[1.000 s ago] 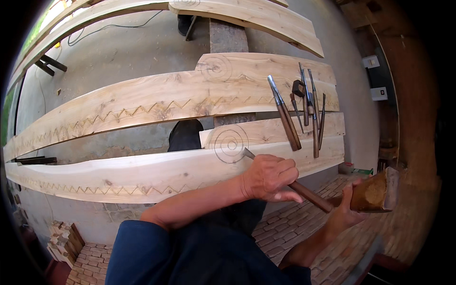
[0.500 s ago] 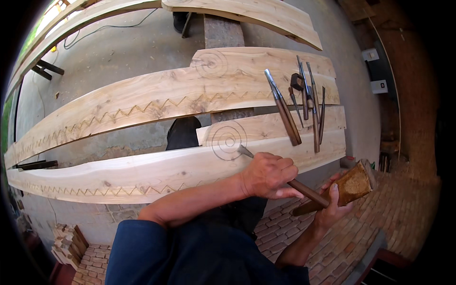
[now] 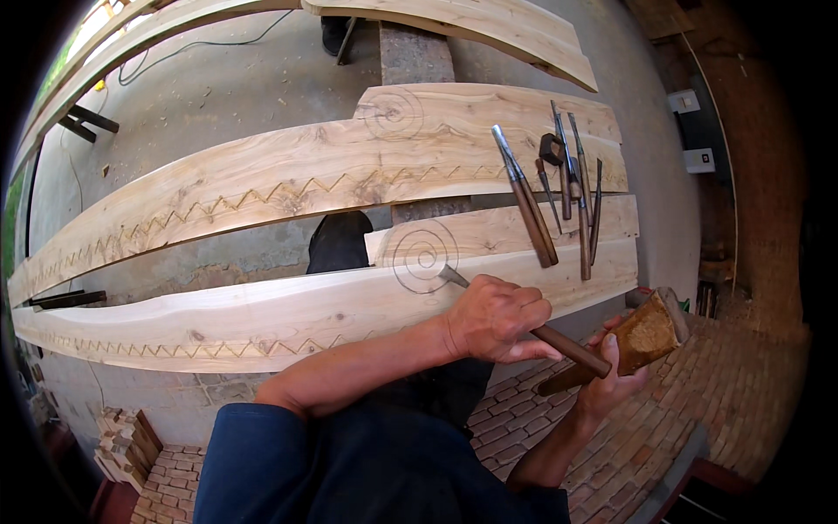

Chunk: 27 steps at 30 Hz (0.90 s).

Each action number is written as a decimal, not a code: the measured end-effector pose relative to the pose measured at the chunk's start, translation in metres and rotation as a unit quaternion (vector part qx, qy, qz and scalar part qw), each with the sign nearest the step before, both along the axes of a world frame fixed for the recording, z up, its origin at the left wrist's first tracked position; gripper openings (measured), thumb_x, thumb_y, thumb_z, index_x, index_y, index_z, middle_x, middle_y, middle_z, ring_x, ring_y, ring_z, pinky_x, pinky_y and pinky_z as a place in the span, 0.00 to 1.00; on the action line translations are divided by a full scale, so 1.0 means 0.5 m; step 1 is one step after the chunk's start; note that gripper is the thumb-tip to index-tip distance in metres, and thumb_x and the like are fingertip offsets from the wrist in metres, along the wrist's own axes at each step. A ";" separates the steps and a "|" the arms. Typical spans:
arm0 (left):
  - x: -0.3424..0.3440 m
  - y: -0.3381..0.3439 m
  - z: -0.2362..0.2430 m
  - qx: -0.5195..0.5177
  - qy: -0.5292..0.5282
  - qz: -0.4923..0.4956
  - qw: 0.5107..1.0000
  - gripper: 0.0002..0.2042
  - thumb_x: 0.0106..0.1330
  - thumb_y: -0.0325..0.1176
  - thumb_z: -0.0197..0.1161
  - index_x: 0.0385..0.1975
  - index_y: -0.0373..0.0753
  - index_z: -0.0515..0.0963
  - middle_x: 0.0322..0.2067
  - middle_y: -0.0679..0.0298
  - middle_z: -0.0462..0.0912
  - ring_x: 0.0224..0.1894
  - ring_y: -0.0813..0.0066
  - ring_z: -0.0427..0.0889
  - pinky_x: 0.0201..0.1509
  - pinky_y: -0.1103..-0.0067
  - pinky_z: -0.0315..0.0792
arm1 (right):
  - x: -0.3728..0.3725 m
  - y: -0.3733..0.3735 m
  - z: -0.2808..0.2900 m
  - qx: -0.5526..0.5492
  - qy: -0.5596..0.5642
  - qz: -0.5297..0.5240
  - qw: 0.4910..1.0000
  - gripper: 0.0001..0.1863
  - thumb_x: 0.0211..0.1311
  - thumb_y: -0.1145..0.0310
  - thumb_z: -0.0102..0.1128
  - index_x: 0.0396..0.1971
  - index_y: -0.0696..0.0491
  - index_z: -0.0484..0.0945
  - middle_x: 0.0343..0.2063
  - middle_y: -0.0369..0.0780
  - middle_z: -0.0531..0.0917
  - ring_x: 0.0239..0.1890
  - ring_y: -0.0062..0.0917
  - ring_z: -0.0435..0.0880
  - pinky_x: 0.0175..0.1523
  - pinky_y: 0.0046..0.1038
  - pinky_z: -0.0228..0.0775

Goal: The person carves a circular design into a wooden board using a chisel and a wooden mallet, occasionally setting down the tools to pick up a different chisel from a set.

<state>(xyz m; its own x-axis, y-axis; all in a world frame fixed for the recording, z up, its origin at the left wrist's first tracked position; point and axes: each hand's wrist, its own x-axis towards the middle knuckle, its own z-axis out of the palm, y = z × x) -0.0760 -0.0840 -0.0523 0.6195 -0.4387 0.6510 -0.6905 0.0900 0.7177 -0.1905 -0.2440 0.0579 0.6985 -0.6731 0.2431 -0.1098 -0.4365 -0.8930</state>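
Observation:
My left hand (image 3: 499,319) is wrapped round a gouge or chisel (image 3: 572,349) with a long dark wooden handle. Its steel tip rests at the right edge of a spiral (image 3: 425,259) drawn on the near pale board (image 3: 262,310). Lower right, my right hand (image 3: 611,375) grips a wooden mallet (image 3: 656,330) with a thick, worn head, held beside the board. The butt of the chisel handle reaches the right thumb; whether they touch I cannot tell. A zigzag line runs along the board's near edge.
Several chisels and gouges (image 3: 528,205) and a small dark block (image 3: 551,148) lie across the two boards at right. The far board (image 3: 323,157) bears a matching spiral and zigzag. Stacked wood offcuts (image 3: 127,445) sit lower left; a cable (image 3: 201,44) crosses the floor.
The view has shifted slightly. Both hands keep the same hold, and the chisel tip stays by the spiral's right edge.

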 end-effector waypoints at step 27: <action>0.042 0.060 -0.021 -0.171 0.274 -0.009 0.946 0.24 0.79 0.55 0.56 0.35 0.35 0.75 0.24 0.64 0.73 0.26 0.72 0.73 0.30 0.75 0.66 | 0.164 0.058 0.159 -0.546 -0.009 0.205 0.812 0.43 0.38 0.79 0.77 0.64 0.46 0.82 0.42 0.41 0.86 0.37 0.35 0.87 0.42 0.32 0.81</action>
